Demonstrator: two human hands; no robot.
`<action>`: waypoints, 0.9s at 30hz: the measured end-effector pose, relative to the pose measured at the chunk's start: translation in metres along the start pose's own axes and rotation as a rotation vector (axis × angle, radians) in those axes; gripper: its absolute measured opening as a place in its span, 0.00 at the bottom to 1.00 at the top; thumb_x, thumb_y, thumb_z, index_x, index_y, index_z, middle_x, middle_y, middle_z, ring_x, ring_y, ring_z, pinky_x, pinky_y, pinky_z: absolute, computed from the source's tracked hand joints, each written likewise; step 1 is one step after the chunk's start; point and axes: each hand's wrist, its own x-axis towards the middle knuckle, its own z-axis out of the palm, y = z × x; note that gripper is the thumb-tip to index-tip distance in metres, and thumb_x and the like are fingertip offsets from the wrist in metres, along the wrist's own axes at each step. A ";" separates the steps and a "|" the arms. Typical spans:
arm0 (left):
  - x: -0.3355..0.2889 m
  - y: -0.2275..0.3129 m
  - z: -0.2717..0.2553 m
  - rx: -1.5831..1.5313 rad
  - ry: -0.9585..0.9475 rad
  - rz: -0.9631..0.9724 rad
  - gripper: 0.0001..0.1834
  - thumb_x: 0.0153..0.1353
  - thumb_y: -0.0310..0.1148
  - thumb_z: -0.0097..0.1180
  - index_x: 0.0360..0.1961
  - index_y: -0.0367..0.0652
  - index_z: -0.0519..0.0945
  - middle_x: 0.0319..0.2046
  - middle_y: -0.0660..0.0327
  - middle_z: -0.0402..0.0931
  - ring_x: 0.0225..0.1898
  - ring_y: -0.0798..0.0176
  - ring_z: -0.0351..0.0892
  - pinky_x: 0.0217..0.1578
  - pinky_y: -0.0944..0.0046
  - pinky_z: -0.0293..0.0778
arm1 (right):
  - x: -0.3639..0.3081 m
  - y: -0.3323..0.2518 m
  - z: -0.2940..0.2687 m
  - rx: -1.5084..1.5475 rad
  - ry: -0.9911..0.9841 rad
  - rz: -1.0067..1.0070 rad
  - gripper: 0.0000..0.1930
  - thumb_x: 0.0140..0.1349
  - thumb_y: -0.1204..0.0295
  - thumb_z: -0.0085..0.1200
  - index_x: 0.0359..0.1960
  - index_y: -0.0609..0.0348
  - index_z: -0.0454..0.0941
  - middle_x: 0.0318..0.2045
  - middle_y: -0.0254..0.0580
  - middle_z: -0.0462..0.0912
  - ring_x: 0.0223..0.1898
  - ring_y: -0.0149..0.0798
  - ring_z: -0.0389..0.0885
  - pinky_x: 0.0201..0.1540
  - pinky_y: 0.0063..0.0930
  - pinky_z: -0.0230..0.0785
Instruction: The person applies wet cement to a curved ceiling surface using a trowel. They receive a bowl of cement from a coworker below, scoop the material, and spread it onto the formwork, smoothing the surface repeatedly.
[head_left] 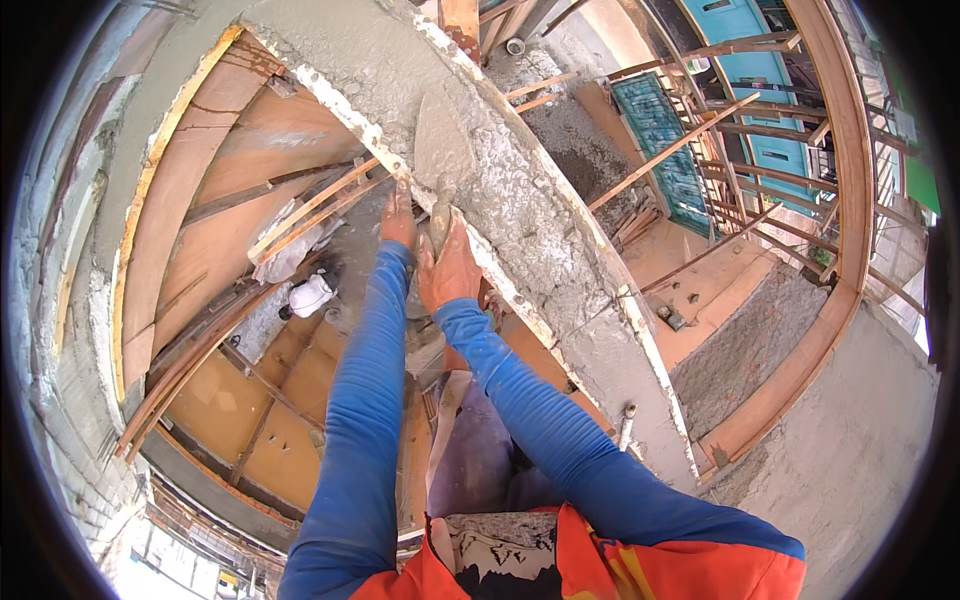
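Note:
A long concrete beam (610, 350) runs diagonally from upper left to lower right, its wet top rough in the middle and smoother at both ends. My right hand (448, 268) is closed around the handle of a cement-coated trowel (443, 145). The trowel's pointed blade lies flat on the wet concrete, tip pointing away from me. Just left of it, my left hand (398, 222) grips the near edge of the formwork board (500, 277), its fingertips partly hidden by mortar. Both forearms reach up in blue sleeves.
Below the beam's left side are wooden props (315, 215), yellow panels (215, 400) and what looks like a person in white (312, 295). A short pipe (627, 425) sticks up from the beam's near end. Timber poles (680, 150) cross at right beside a curved plywood form (850, 150).

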 end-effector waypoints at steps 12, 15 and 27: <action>0.013 0.005 0.014 0.111 -0.020 0.106 0.31 0.72 0.50 0.35 0.64 0.35 0.65 0.63 0.43 0.64 0.64 0.42 0.61 0.64 0.55 0.59 | -0.083 0.117 -0.013 0.357 0.190 0.211 0.27 0.65 0.64 0.48 0.63 0.64 0.60 0.54 0.58 0.73 0.53 0.57 0.75 0.55 0.43 0.69; 0.021 -0.027 0.009 -0.160 0.044 -0.206 0.33 0.71 0.53 0.37 0.64 0.35 0.65 0.62 0.44 0.65 0.64 0.43 0.62 0.64 0.54 0.59 | -0.041 0.057 -0.027 0.172 0.093 0.099 0.28 0.64 0.65 0.49 0.63 0.63 0.59 0.55 0.62 0.73 0.54 0.61 0.74 0.55 0.45 0.68; 0.017 0.089 -0.023 -1.004 -0.121 -0.755 0.40 0.65 0.63 0.44 0.62 0.36 0.66 0.57 0.49 0.69 0.54 0.49 0.72 0.48 0.50 0.75 | -0.118 0.188 -0.025 0.574 0.186 0.308 0.28 0.67 0.57 0.49 0.60 0.65 0.62 0.44 0.58 0.80 0.43 0.57 0.79 0.44 0.42 0.72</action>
